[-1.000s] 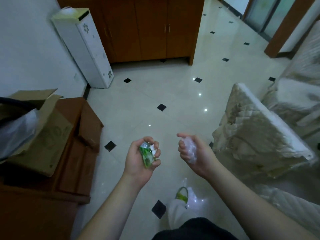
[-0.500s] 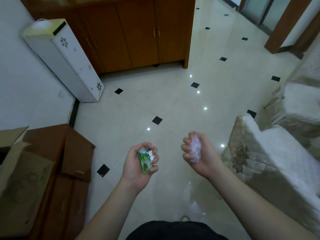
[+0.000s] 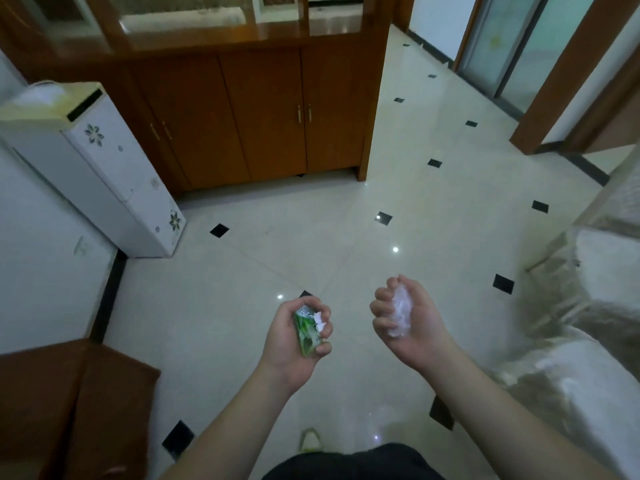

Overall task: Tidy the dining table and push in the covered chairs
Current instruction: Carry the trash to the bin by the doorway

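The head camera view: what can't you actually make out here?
- Green wrapper: print unreadable, left hand curls round it.
- Clear plastic wad: its extent is hidden by the right hand.
- Covered chair: blurred, cut by the right edge.
- Dining table: not clearly in view.

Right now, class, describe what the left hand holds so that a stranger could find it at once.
Start at the wooden cabinet, then drop down the pale tiled floor to the two raised hands. The left hand clutches a crumpled green wrapper; the right hand holds clear plastic.
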A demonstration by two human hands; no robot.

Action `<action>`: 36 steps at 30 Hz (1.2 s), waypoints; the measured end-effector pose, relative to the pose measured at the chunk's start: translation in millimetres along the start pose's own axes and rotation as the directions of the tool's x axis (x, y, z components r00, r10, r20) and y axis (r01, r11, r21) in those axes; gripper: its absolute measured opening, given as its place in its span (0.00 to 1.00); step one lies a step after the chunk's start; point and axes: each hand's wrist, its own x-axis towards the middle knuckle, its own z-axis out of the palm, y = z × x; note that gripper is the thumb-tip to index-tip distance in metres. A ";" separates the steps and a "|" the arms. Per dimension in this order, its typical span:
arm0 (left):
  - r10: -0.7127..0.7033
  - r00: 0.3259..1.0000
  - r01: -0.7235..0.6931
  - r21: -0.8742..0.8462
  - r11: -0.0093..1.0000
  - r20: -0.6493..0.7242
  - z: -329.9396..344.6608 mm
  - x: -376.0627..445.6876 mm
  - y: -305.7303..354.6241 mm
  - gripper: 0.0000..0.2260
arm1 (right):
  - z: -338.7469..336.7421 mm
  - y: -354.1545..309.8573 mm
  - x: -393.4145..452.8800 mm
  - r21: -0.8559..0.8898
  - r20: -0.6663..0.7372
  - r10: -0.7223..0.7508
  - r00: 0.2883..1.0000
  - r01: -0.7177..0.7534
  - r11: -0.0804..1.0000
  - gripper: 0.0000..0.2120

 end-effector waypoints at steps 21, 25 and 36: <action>-0.226 0.953 0.157 0.308 0.938 0.203 262.9 335.2 44.4 0.08 | -41.4 -314.8 161.1 0.087 -0.122 -0.283 0.951 0.294 0.952 0.15; -0.244 0.949 0.180 0.290 0.940 0.199 309.3 392.6 47.8 0.05 | -50.3 -381.7 191.0 0.069 -0.230 -0.312 0.922 0.335 0.940 0.07; -0.303 0.917 0.236 0.262 0.936 0.260 398.7 584.1 90.0 0.09 | -58.7 -506.2 343.4 0.041 -0.216 -0.327 0.920 0.343 0.938 0.10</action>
